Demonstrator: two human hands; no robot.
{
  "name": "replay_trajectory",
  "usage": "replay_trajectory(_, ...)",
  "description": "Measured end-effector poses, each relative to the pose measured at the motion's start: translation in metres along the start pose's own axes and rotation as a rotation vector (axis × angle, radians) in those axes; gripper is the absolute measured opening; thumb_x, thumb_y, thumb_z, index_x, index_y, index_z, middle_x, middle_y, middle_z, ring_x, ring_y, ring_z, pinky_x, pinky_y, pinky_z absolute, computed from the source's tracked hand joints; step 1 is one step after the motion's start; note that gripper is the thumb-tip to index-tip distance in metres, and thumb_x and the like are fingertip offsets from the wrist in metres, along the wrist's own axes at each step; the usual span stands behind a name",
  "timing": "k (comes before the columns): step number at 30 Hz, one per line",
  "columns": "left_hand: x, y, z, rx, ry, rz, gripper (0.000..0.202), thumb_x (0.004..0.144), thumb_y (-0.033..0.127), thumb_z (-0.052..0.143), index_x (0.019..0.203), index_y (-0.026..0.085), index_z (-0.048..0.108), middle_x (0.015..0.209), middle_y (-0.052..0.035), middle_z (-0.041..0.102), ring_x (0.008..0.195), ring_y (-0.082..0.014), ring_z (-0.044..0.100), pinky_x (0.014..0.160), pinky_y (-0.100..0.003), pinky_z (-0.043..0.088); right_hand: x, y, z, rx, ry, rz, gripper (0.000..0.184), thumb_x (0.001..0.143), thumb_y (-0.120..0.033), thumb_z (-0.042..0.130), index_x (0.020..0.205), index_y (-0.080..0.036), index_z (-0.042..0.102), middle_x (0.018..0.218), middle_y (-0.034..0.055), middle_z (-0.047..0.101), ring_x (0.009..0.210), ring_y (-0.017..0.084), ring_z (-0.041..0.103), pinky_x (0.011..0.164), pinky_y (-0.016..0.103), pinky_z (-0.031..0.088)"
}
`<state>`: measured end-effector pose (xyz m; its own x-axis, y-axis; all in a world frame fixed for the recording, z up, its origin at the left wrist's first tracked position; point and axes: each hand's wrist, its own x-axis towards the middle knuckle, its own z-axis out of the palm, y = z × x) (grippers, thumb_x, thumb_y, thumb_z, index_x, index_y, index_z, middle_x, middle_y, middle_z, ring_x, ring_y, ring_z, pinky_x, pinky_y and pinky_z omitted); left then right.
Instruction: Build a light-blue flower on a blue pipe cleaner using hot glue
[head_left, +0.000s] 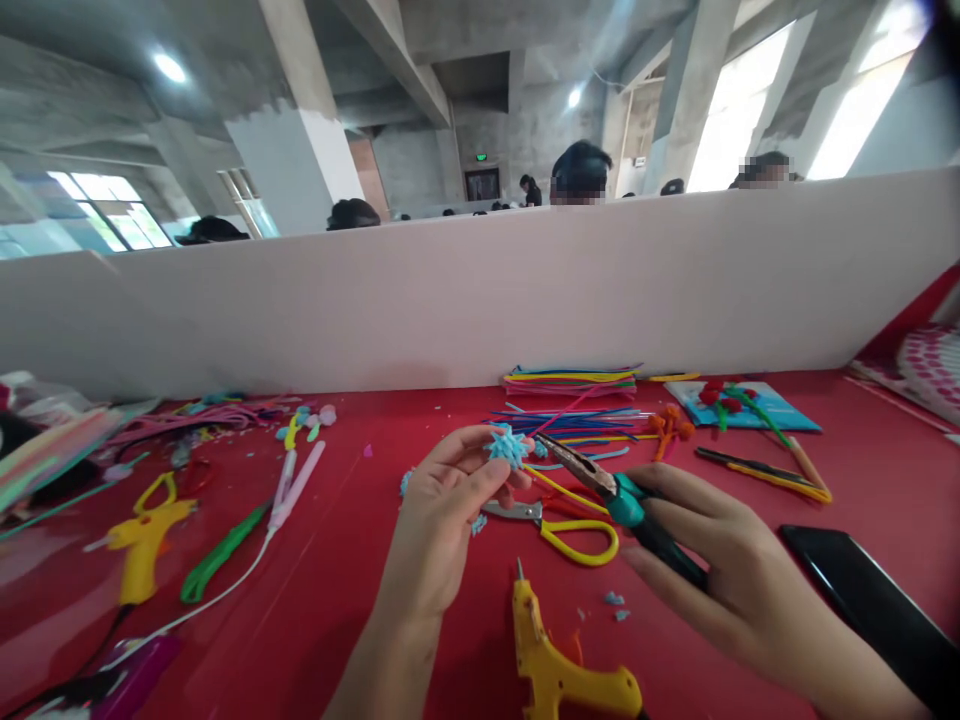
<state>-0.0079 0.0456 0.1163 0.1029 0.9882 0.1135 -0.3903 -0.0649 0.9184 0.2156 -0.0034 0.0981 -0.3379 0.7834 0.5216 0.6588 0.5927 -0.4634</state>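
My left hand pinches a small light-blue fuzzy flower made of pipe cleaner and holds it up over the red table. My right hand grips pliers with teal and black handles. The metal jaws of the pliers point left, close to the flower and just right of it. Yellow-handled scissors lie on the table under the pliers. A yellow glue gun lies near the front edge, between my two arms.
A stack of coloured pipe cleaners lies by the white partition. A second yellow glue gun, a white-pink tool and a green strip lie at left. A black phone lies at right. Other people's heads show behind the partition.
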Motion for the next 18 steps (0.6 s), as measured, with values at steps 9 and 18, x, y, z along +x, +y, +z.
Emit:
replay_trajectory(9,-0.003,-0.005,0.007,-0.042,-0.086,0.006,0.018,0.075,0.018,0.074,0.092,0.018,0.068,0.074,-0.0001,0.071,0.063,-0.0109,0.066,0.060,-0.019,0.051,-0.002,-0.012,0.004,-0.003,0.121,-0.062,0.005,0.088,-0.025,0.057,0.086,-0.020,0.060,0.102,0.0087,0.061,0.092,0.017,0.063,0.075,0.024,0.051)
replay_trajectory(18,-0.030,-0.009,0.017,-0.092,-0.218,0.019,0.010,0.079,0.020,0.069,0.088,0.015,0.067,0.078,-0.0052,0.074,0.060,-0.0102,0.065,0.054,-0.017,0.048,-0.025,-0.050,0.000,0.039,0.199,-0.100,0.009,0.086,-0.028,0.060,0.087,-0.019,0.062,0.105,0.0098,0.061,0.092,0.019,0.061,0.079,0.028,0.050)
